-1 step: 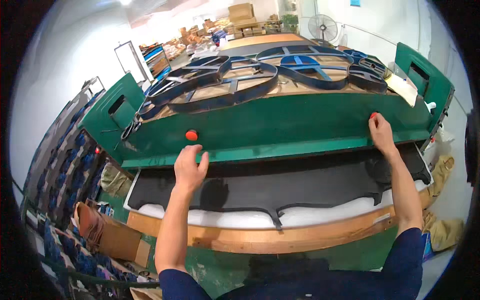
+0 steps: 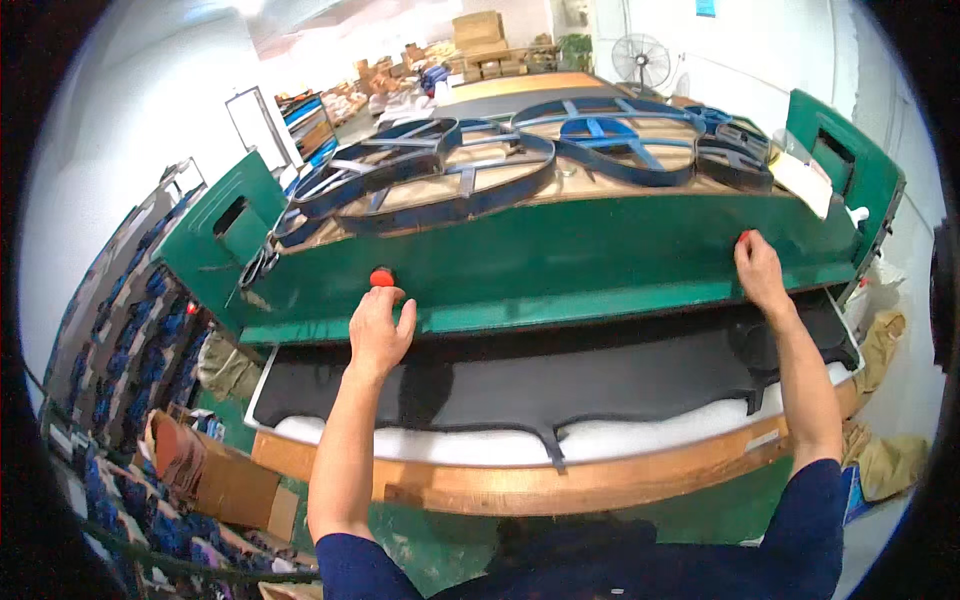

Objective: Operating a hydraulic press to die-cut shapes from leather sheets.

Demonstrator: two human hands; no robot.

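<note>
A green press beam (image 2: 560,245) spans in front of me, with one red push button (image 2: 381,276) on its left and another red push button (image 2: 744,236) on its right. My left hand (image 2: 378,332) is at the left button, fingertips at its lower edge, thumb held apart. My right hand (image 2: 760,268) is closed at the right button, its bent fingers covering most of it. Below the beam, a black sheet (image 2: 500,385) with a cut-out edge lies over a white pad (image 2: 470,445), partly hidden under the beam.
Blue-black cutting dies (image 2: 450,205) lie on a board on top of the machine. A wooden edge (image 2: 560,492) runs along the front. At left stand a cardboard box (image 2: 235,480) and stacked dark material (image 2: 120,310); cloth sacks (image 2: 890,465) are at right.
My left hand has come up to the left red button, having been just below it. My right hand stays at the right button. The view has shifted slightly.
</note>
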